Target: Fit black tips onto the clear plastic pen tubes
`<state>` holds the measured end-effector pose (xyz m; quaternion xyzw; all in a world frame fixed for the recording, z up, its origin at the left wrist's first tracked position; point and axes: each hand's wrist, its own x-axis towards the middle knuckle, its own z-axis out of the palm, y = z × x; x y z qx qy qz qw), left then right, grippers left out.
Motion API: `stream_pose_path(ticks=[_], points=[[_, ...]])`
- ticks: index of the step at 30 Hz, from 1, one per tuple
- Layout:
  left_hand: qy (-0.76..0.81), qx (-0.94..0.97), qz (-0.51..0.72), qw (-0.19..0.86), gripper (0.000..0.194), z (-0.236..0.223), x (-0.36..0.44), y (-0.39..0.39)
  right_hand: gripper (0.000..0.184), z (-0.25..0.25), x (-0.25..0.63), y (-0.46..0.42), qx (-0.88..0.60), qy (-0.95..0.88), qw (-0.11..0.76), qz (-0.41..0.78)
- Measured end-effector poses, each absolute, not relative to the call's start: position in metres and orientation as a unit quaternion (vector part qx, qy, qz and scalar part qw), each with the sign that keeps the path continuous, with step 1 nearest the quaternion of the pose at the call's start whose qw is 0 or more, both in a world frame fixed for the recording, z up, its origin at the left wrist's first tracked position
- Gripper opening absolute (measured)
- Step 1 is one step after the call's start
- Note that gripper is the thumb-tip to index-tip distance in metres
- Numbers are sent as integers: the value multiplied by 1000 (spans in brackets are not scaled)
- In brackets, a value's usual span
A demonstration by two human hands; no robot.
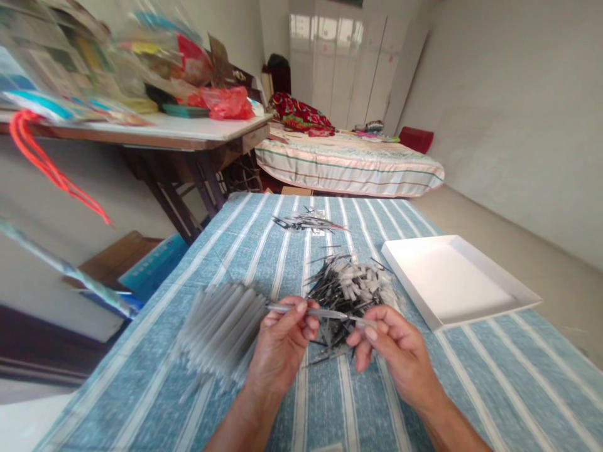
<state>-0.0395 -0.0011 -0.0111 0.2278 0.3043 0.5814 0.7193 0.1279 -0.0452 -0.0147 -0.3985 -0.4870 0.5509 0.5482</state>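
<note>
My left hand [288,336] pinches a thin grey stick [327,312] between thumb and fingers, holding it nearly level. At the stick's right end my right hand [393,342] grips a narrow pale piece [358,320] that meets the stick's tip; whether the two are joined I cannot tell. Beside my left hand lies a thick stack of long grey tubes [221,333], slightly blurred. Behind both hands rises a loose pile of thin black sticks and short pale grey pieces [355,282], partly hidden by my fingers.
Farther back, a small heap of dark thin sticks [306,221] rests on the blue striped cloth [254,245]. An open white box [471,282] stands at the right. Beyond are a cluttered side table [188,132] at left and a bed [348,160].
</note>
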Motion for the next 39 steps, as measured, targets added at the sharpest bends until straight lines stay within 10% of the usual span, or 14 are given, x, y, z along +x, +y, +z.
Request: stream_pose_path(ticks=[39], points=[[342,300,466,759,17,-23,-25,-12,20,-29,131,-51,-495,-504,472,527]])
